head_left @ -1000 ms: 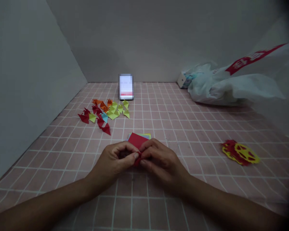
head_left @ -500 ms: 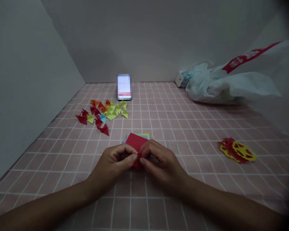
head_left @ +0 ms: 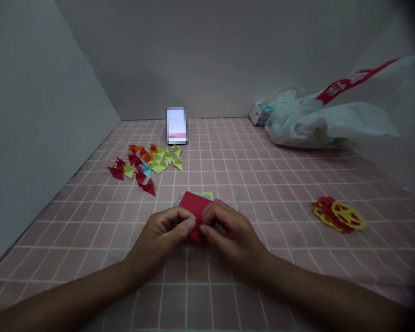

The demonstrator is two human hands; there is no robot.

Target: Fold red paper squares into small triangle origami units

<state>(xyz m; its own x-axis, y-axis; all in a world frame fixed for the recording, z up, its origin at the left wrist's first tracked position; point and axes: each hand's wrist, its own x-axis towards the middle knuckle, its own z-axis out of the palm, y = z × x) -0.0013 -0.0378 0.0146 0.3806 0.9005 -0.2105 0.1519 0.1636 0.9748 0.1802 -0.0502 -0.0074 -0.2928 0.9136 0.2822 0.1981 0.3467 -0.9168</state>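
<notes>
Left hand, right hand pinch red paper.

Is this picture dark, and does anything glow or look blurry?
Head view: dim overall, blackening along the right edge; head view: dark-edged rectangular phone glows, its screen pixelated; head view: crinkled white plastic bag looks blurry toward its right end.

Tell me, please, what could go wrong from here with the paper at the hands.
The left hand and right hand cover much of the red paper between them, so it might slip or crease crookedly unnoticed. They also seem close to the sheet stack, whose red top sheet sits askew; a nudge could shift it.
</notes>
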